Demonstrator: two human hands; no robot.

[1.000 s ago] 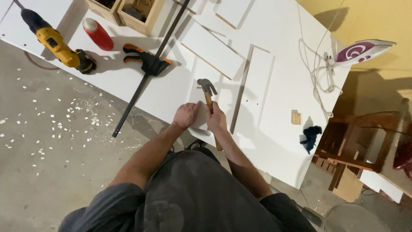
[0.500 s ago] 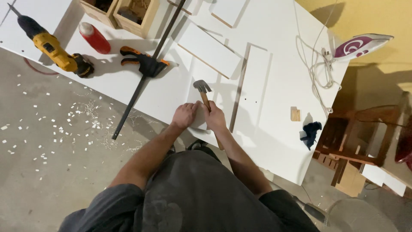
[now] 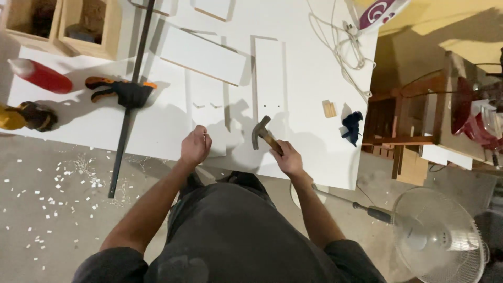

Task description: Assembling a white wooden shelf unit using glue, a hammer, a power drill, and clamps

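Both hands closed — right hand gripping hammer, left hand fisted.

Bright overhead light, hard shadows

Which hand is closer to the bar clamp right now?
Left. The left hand rests on the white table, just right of the bar clamp. The right hand is farther right, holding the hammer.

At the near edge of the white table, the right hand grips a claw hammer while the left hand rests closed on a narrow white board, beside a black-and-orange bar clamp.
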